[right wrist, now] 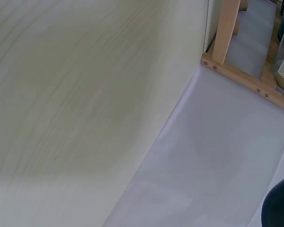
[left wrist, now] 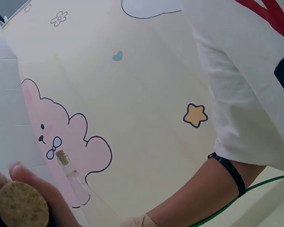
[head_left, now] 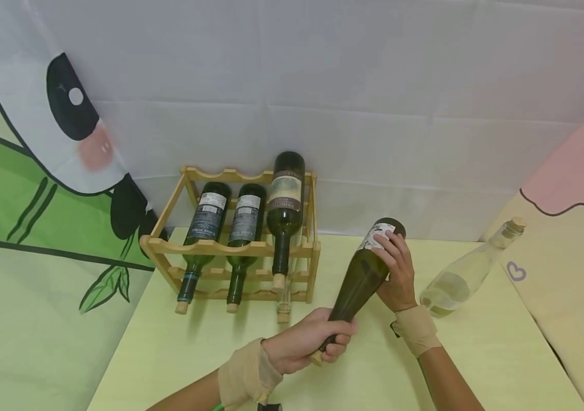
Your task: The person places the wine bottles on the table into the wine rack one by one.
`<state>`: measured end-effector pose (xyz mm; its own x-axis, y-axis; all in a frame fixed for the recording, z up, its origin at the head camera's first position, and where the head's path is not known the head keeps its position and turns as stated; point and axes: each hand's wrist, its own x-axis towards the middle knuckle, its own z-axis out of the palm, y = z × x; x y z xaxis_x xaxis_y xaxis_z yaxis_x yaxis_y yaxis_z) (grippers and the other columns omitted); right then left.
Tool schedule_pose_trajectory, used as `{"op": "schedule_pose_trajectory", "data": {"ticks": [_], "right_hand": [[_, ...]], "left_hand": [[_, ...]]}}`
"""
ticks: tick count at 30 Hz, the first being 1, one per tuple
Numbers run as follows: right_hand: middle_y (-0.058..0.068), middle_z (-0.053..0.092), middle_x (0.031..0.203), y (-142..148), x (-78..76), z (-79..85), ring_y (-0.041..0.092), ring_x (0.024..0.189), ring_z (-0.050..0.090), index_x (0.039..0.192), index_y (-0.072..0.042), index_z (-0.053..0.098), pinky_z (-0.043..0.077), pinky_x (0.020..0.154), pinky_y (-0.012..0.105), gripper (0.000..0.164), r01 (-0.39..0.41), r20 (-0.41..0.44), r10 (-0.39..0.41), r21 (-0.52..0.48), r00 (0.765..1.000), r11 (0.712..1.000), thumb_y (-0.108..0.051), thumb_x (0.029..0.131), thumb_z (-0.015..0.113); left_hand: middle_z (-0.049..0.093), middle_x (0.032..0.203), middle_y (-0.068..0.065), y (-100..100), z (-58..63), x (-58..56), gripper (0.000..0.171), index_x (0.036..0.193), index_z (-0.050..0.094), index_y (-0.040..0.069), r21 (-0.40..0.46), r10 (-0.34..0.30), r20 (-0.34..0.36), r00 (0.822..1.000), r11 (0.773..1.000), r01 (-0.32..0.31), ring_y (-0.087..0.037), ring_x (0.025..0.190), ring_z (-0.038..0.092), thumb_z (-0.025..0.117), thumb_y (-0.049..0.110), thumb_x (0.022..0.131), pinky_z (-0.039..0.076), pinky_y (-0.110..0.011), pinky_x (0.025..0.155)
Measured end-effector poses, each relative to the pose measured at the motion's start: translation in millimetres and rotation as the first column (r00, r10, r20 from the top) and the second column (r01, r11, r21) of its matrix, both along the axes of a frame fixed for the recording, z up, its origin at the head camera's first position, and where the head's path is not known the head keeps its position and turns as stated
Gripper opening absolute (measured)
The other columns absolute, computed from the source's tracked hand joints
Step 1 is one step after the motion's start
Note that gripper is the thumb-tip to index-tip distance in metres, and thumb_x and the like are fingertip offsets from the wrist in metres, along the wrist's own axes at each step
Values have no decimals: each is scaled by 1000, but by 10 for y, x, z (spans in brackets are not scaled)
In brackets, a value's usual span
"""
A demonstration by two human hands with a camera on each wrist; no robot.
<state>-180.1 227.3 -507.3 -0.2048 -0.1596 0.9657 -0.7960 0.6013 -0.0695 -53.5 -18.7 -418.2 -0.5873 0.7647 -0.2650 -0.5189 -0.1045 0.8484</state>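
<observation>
A dark green wine bottle slants over the table, its corked neck toward me and its base up and away to the right. My left hand grips the neck just above the cork, which fills the lower left corner in the left wrist view. Near the base, my right hand holds the bottle, fingers curled over the pale label. In the right wrist view only a dark edge of the bottle shows, and the right hand is out of that picture.
A wooden wine rack stands at the back left. Two dark bottles and a clear one lie in it, with another dark bottle on its top tier. To the right a corked clear bottle holds some liquid. A cloth backdrop hangs behind.
</observation>
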Motion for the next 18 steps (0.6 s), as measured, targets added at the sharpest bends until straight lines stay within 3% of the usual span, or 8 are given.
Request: {"op": "schedule_pose_trajectory", "data": {"ticks": [10, 18], "right_hand": [[30, 63, 136, 12, 7, -6, 55, 132, 53, 125, 3, 62, 33, 118, 72, 41, 50, 64, -46, -65, 997, 997, -28, 100, 70], [32, 43, 153, 81, -6, -60, 51, 147, 38, 143, 5, 45, 30, 125, 52, 67, 105, 222, -63, -183, 973, 977, -39, 99, 71]], "left_hand": [[37, 68, 7, -33, 27, 30, 7, 101, 53, 9, -32, 0, -70, 998, 999, -2, -5, 53, 30, 56, 13, 107, 27, -19, 50], [37, 67, 6, -77, 76, 26, 5, 101, 54, 10, -45, 11, -116, 993, 999, -16, -5, 52, 30, 55, 10, 106, 26, -19, 49]]}}
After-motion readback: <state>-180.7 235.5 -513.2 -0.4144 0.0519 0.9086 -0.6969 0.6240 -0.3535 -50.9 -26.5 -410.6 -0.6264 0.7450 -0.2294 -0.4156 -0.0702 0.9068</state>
